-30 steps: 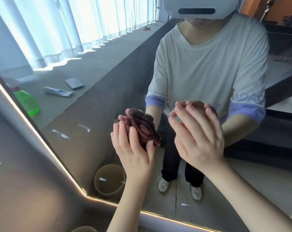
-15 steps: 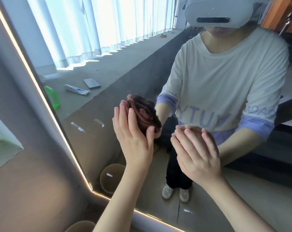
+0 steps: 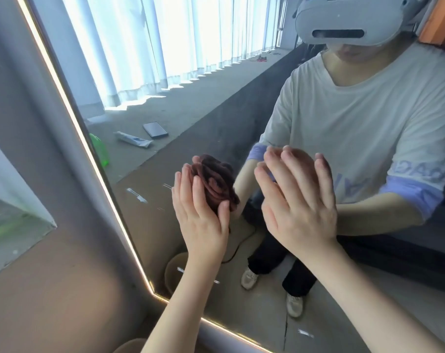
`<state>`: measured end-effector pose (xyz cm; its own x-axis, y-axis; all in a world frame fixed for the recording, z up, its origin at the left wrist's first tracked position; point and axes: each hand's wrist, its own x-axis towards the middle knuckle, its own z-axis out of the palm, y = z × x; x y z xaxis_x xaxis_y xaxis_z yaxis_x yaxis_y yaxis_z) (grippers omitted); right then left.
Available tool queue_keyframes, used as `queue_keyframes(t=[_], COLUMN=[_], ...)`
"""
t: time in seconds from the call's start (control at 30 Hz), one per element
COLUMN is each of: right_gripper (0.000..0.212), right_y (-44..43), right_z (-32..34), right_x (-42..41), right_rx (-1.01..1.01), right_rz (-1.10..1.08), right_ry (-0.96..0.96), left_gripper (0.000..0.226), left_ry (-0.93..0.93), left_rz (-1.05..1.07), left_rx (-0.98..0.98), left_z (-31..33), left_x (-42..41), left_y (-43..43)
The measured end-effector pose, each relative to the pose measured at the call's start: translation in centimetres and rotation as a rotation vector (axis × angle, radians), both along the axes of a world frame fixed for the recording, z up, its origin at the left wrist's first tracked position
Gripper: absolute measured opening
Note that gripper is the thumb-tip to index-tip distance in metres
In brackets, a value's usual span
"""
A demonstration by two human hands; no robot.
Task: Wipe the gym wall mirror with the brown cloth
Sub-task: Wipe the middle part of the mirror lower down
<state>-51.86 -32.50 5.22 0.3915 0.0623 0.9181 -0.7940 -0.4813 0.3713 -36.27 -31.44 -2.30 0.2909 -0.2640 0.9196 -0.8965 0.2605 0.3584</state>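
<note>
Leftmost is the lit strip (image 3: 69, 108) running down the edge of the gym wall mirror (image 3: 191, 110). Just inside it the glass reflects a green bottle (image 3: 100, 152), a white tube (image 3: 133, 140) and a dark phone (image 3: 155, 129) on the floor. Lower down, a white smear (image 3: 137, 195) sits on the glass.

Next comes my left hand (image 3: 201, 212). Its fingers lie close together and nearly straight over the bunched brown cloth (image 3: 216, 182), the thumb hooked round the lower edge, holding the wad against the glass.

To its right, my right hand (image 3: 298, 200) is raised flat and holds nothing. Its fingers are straight and a little spread, its fingertips at the glass; I cannot tell if they touch.
</note>
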Motion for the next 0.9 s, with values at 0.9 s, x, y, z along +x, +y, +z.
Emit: queue_keyframes(t=[0.9], right_gripper=[0.032], right_y=[-1.1], right_z=[-1.0], right_x=[6.2], right_rx=[-0.04], right_rz=[-0.089], right_ry=[0.154], left_gripper=[0.054], left_ry=[0.074], left_rz=[-0.017], left_rx=[0.196], left_z=[-4.5], left_x=[9.1], left_y=[0.5])
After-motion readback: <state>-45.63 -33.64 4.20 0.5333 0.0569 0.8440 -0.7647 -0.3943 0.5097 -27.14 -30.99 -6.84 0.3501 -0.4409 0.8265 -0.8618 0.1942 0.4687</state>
